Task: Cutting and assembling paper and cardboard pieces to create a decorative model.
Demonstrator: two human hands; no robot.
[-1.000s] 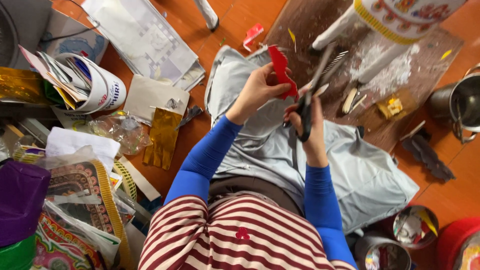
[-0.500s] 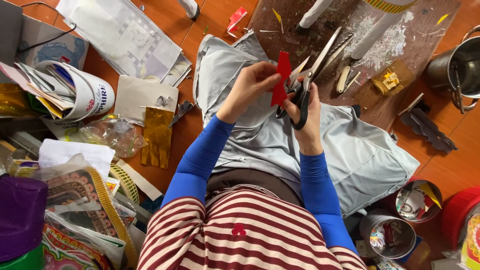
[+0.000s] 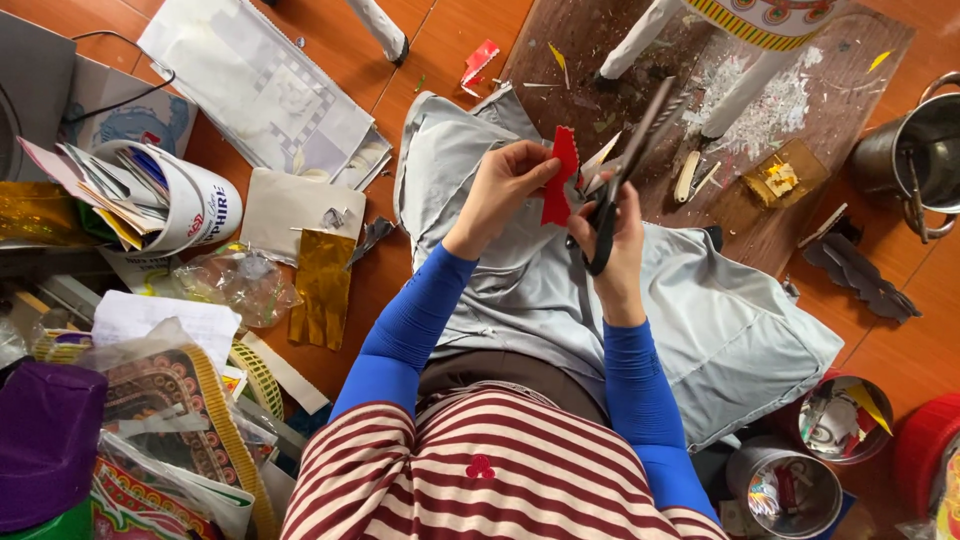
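Bright, even daylight, soft shadows under the hands on the grey cloth [image 3: 520,290], sheen on the steel pot [image 3: 915,150] and foil [image 3: 325,285], mild wide-angle stretch at the edges, sharp centre (scissors [image 3: 625,160] slightly blurred), striped shirt [image 3: 480,470] soft.

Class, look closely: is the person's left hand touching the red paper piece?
Touching. The head view shows the left hand pinching the red paper piece between thumb and fingertips.

Head camera looks steeply down, close over the lap.
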